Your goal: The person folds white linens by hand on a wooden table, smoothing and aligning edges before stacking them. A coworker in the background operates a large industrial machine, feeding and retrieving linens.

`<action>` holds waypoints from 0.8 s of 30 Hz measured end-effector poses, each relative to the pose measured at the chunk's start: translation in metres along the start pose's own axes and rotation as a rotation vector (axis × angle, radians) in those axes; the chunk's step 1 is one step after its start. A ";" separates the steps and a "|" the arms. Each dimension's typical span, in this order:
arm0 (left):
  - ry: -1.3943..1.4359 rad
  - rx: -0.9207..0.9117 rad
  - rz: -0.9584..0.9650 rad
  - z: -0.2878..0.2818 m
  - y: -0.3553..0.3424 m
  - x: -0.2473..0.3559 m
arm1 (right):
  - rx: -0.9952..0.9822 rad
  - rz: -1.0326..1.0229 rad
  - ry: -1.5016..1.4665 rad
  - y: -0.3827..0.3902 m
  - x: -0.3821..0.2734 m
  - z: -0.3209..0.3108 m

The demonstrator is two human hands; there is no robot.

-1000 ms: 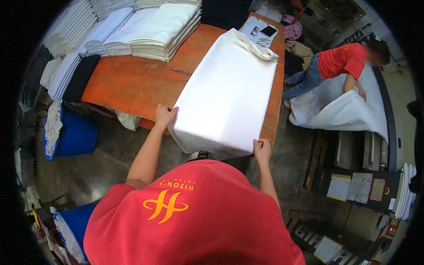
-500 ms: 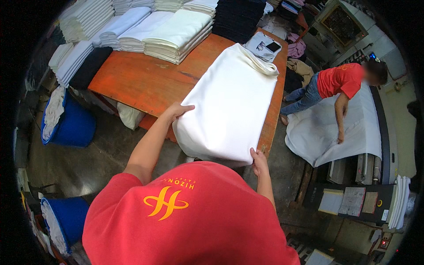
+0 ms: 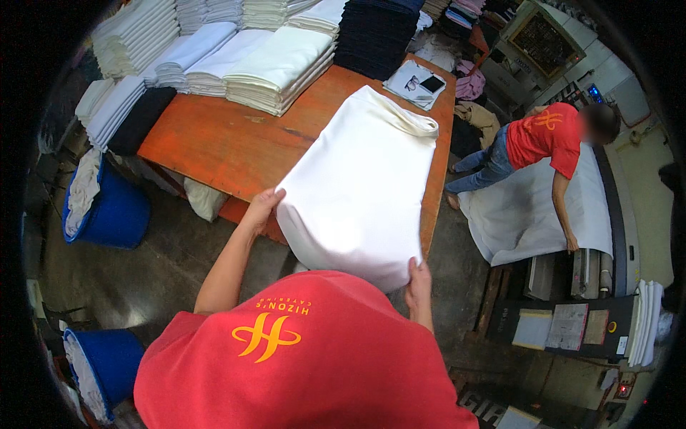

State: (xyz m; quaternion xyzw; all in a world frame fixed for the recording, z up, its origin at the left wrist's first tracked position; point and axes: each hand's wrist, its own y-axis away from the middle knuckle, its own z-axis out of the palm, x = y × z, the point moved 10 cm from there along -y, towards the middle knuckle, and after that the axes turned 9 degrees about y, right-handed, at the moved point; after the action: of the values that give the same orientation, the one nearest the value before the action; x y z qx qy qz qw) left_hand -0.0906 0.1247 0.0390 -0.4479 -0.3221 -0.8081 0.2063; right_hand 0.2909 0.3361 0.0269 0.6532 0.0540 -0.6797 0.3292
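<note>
A white folded cloth [image 3: 361, 182] lies lengthwise over the right part of the orange wooden table [image 3: 214, 146], its far end rolled into loose folds. The near end hangs past the table's front edge toward my body. My left hand [image 3: 263, 207] is closed on the cloth's left edge, close to the near corner. On the opposite edge, my right hand [image 3: 419, 282] pinches the near right corner, thumb on top. Most fingers of both hands are hidden beneath the fabric.
Stacks of folded white linen [image 3: 279, 68] and black cloth [image 3: 375, 36] line the table's back. A phone [image 3: 431, 84] and eyeglasses [image 3: 411, 83] lie at the far right corner. Blue bins [image 3: 118, 211] stand left. To the right, a co-worker [image 3: 547, 136] handles a white sheet [image 3: 529, 207] at a machine.
The cloth has slid slightly toward me, with both hands still on its edges. My left hand is lower and further left. The co-worker's arm has shifted right along the sheet.
</note>
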 end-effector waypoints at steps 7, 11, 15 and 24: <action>-0.533 0.051 -0.094 -0.028 0.049 -0.016 | -0.009 0.059 0.062 0.024 0.006 0.002; -0.470 0.121 0.049 -0.030 0.069 0.008 | 0.074 -0.005 0.147 0.030 -0.003 -0.009; -0.225 0.019 0.196 0.003 0.090 0.096 | -0.009 -0.346 0.077 0.035 -0.108 -0.002; -0.228 -0.141 0.858 0.124 0.180 0.325 | 0.015 -0.765 0.366 0.122 -0.328 0.008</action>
State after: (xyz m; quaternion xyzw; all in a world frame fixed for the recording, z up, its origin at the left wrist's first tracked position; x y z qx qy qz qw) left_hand -0.0726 0.0702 0.4267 -0.6401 -0.0720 -0.6149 0.4550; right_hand 0.3244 0.3612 0.3749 0.6983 0.3451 -0.6262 0.0336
